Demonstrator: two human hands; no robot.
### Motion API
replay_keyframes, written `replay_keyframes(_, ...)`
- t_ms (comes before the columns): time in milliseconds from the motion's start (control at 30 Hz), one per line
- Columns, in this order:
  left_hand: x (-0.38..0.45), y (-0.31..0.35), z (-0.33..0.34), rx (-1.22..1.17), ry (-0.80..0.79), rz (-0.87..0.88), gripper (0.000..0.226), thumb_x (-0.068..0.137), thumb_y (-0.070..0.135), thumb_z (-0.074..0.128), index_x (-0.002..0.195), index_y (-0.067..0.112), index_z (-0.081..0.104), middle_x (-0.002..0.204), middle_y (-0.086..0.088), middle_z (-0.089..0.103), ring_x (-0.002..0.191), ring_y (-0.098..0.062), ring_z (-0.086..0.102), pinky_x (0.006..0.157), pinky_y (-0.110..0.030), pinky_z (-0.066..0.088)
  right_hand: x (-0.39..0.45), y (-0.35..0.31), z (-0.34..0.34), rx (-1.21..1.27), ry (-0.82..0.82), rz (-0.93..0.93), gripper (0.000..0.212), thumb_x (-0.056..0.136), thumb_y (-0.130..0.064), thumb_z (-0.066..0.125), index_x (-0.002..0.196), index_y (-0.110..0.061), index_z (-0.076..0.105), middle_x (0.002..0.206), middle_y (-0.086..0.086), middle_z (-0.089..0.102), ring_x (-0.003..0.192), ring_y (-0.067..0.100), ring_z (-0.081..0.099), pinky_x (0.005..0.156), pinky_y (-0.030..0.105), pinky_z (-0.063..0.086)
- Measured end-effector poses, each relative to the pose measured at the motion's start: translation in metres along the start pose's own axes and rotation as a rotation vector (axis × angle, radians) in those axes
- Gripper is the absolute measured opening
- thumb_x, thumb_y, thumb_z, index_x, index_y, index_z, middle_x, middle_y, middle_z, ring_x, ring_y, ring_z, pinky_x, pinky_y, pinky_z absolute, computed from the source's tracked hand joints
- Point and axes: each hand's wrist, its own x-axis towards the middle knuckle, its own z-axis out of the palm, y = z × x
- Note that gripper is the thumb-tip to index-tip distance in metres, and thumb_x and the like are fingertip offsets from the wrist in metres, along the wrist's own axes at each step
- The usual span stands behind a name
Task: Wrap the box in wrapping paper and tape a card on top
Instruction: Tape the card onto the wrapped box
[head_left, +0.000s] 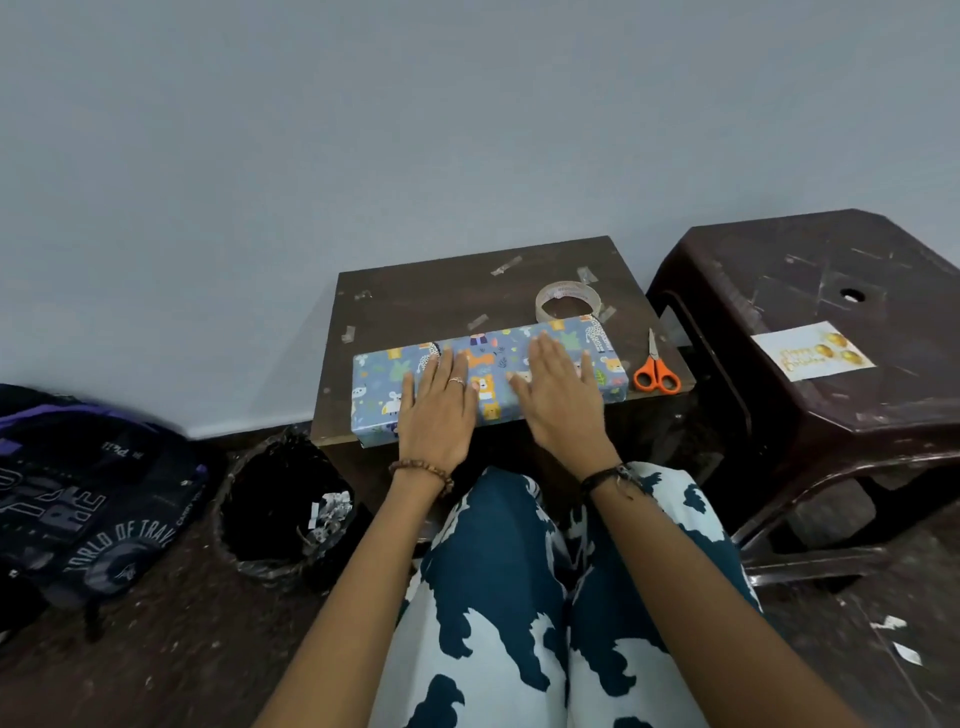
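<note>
We see bag (88, 499) far left on floor, bin (283, 512) beside it. Wrapped box (384, 382) lies along table (415, 291) front edge. Left hand (439, 410), right hand (558, 397) flat on box, fingers spread, gripping nothing. Tape (568, 301) behind box; scissors (655, 371) at right edge. Card (813, 351) on stool (810, 291).

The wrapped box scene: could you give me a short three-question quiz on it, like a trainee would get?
1. True or false: both hands lie flat on the wrapped box.
2. Where is the card? A) on the box B) on the dark stool C) in the bin
3. Fill in: the orange-handled ___ lie just right of the box.

Key
1. True: left hand and right hand press on its top, fingers spread.
2. B, so the card is not yet taped on.
3. scissors, with the tape roll behind the box.
</note>
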Motion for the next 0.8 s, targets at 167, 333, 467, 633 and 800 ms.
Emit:
replay_keyframes(167, 0.0, 0.033, -0.008, 0.09, 0.068, 0.099, 0.045, 0.1, 0.038, 0.029, 0.143, 0.025, 0.032, 0.153, 0.006, 0.025, 0.145, -0.017, 0.003, 0.108, -0.053, -0.018, -0.006, 0.025, -0.032, 0.163, 0.185, 0.096, 0.037, 0.102, -0.024, 0.034, 0.127, -0.001, 0.05, 0.132, 0.016, 0.052, 0.127, 0.031, 0.042, 0.11, 0.045, 0.022)
replay_keyframes(333, 0.013, 0.126, 0.001, -0.186, 0.044, 0.391, 0.041, 0.098, 0.017, 0.037, 0.138, 0.026, 0.042, 0.151, 0.006, 0.03, 0.144, -0.013, 0.007, 0.112, -0.048, -0.013, -0.035, 0.073, -0.059, 0.309, 0.47, 0.233, 0.022, 0.093, -0.009, 0.047, 0.104, -0.005, 0.064, 0.104, 0.011, 0.066, 0.104, 0.028, 0.057, 0.102, 0.045, 0.038)
replay_keyframes(467, 0.035, 0.204, 0.021, -0.122, -0.019, 0.606, 0.043, 0.096, 0.01, 0.037, 0.136, 0.024, 0.045, 0.154, 0.001, 0.023, 0.144, -0.019, 0.009, 0.113, -0.051, -0.004, -0.051, 0.124, -0.077, 0.298, 0.537, 0.446, 0.031, 0.088, -0.004, 0.044, 0.115, -0.004, 0.062, 0.115, 0.013, 0.063, 0.111, 0.028, 0.052, 0.098, 0.039, 0.039)
replay_keyframes(633, 0.056, 0.259, 0.047, -0.174, -0.169, 0.641, 0.049, 0.095, 0.004, 0.041, 0.141, 0.017, 0.037, 0.154, -0.003, 0.022, 0.144, -0.021, 0.008, 0.115, -0.045, -0.001, -0.047, 0.172, -0.067, 0.204, 0.47, 0.607, 0.042, 0.088, 0.001, 0.041, 0.129, 0.001, 0.048, 0.134, 0.016, 0.05, 0.13, 0.03, 0.038, 0.114, 0.039, 0.02)
replay_keyframes(800, 0.053, 0.257, 0.059, -0.304, -0.251, 0.554, 0.051, 0.093, 0.0, 0.04, 0.143, 0.012, 0.033, 0.153, -0.005, 0.025, 0.144, -0.02, 0.008, 0.115, -0.038, -0.004, -0.042, 0.188, -0.04, 0.061, 0.432, 0.634, 0.041, 0.093, -0.005, 0.042, 0.134, -0.003, 0.045, 0.143, 0.011, 0.043, 0.138, 0.027, 0.029, 0.117, 0.041, 0.008)
